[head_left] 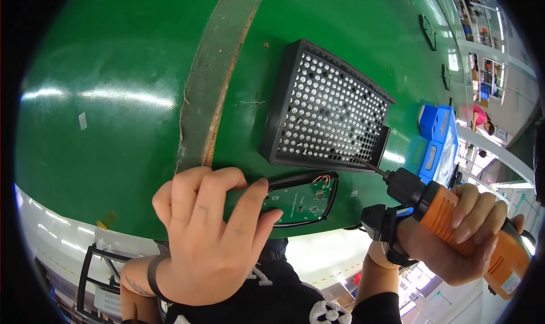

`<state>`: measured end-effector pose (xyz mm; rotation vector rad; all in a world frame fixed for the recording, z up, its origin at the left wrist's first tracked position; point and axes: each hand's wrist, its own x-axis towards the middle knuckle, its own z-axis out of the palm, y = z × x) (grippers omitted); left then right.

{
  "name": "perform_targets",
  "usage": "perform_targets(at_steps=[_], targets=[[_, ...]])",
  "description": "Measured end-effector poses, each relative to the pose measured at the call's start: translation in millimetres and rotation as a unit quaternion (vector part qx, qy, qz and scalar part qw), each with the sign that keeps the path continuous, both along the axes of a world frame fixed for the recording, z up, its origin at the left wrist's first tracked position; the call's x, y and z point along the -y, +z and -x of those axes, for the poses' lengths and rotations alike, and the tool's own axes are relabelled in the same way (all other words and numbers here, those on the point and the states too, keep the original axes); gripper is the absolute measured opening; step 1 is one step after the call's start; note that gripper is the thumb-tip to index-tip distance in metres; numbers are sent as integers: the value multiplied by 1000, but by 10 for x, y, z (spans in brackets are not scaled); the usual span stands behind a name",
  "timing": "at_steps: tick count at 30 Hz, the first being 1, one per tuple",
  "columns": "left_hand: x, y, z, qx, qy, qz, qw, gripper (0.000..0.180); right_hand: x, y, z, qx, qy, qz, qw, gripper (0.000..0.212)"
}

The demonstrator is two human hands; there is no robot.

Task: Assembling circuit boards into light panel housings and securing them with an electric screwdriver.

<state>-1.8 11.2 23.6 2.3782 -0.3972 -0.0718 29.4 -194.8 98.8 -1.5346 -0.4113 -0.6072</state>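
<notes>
My right hand (465, 233) is wrapped round the orange body of an electric screwdriver (440, 207). Its thin bit points up and left, with the tip at the near right corner of a black screw tray (278, 111); whether it touches a screw, I cannot tell. Rows of shiny screw heads (335, 108) fill most of the tray's holes. Closer to me lies a black plastic housing (336, 196) with a green circuit board (301, 205) in it and thin wires at one end. My left hand (213, 233) grips the housing's left end, thumb and fingers hiding that part.
The green-topped table (130, 131) is crossed by a worn, dull green strip (213, 68). Blue plastic bins (437, 136) stand at the right edge. Two dark thin frames (428, 32) lie at the far right. Another person (481, 118) is in the background.
</notes>
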Motion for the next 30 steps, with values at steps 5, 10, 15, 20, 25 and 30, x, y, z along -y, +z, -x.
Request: perform_targets(at_steps=[5,10,15,20,25,30], targets=[[72,-15,21,3,10,13,1000,39,-4,-20,2,5,-2,-13,1000,35],[126,-30,19,3,2,26,1000,38,7,-39,12,3,-9,18,1000,43],[231,-75,28,10,2,54,998,37,30,-42,-32,-4,40,-13,999,40],[230,-89,-1,15,6,78,997,38,295,118,-466,-117,348,66,928,37],[226,-124,-6,31,-1,95,995,37,309,157,-797,-166,584,69,792,45],[184,-134,7,22,4,107,994,36,-62,8,-154,-57,195,35,979,38]])
